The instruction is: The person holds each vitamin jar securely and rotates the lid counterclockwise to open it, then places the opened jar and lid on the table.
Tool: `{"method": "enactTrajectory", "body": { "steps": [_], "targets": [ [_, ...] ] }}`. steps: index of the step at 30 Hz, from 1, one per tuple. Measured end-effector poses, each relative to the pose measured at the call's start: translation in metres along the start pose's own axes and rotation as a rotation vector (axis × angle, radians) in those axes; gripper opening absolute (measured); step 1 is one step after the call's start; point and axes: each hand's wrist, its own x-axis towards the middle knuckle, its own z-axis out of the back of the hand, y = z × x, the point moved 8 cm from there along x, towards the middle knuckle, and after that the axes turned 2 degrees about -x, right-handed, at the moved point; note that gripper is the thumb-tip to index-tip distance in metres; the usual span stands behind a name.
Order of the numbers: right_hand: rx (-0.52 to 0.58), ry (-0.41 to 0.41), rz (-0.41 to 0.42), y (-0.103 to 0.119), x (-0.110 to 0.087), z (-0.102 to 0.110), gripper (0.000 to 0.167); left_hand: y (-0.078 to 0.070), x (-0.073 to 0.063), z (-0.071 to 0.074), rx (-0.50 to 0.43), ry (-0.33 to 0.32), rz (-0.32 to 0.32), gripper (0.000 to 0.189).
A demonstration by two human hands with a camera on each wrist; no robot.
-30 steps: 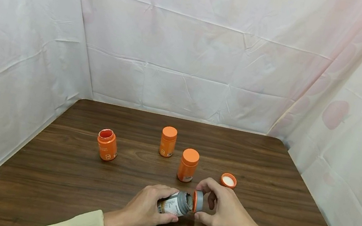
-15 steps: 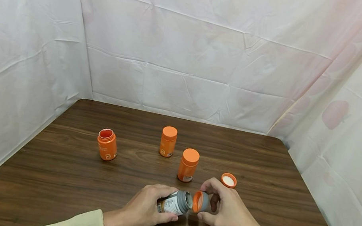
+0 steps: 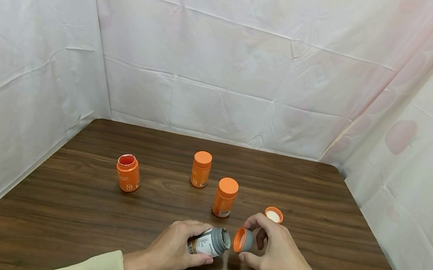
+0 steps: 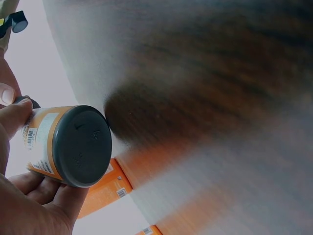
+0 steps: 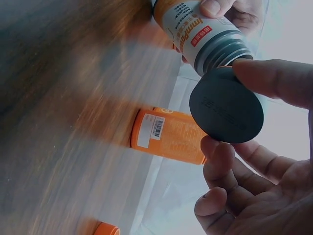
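Note:
My left hand grips a grey pill bottle with a white and orange label, tilted so its uncovered mouth points right. The left wrist view shows the bottle's dark grey base. Just right of the mouth, my right hand pinches a grey cap between thumb and fingers. Its orange inner side faces the bottle, and a small gap parts the two in the head view. From the right wrist view the cap's grey top is seen, with the bottle's threaded neck behind it.
Two capped orange bottles, a rear one and a nearer one, stand beyond my hands. An uncapped orange bottle stands on the left. An orange cap lies inner side up behind my right hand on the wooden table.
My right hand has drawn the grey cap a little to the right, away from the bottle's mouth, and turned its orange inside more into view. The left hand and bottle have barely moved.

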Motion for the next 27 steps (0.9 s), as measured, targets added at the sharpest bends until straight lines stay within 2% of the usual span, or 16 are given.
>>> {"method": "enactTrajectory", "body": {
  "steps": [12, 27],
  "targets": [
    [0.025, -0.026, 0.015, -0.004, -0.003, 0.005, 0.054, 0.0, 0.0, 0.002, -0.048, 0.001, 0.005, 0.052],
    [0.022, -0.055, -0.056, -0.019, -0.008, 0.016, 0.049, 0.003, -0.001, 0.007, -0.06, -0.021, 0.028, 0.049]
  ]
}}
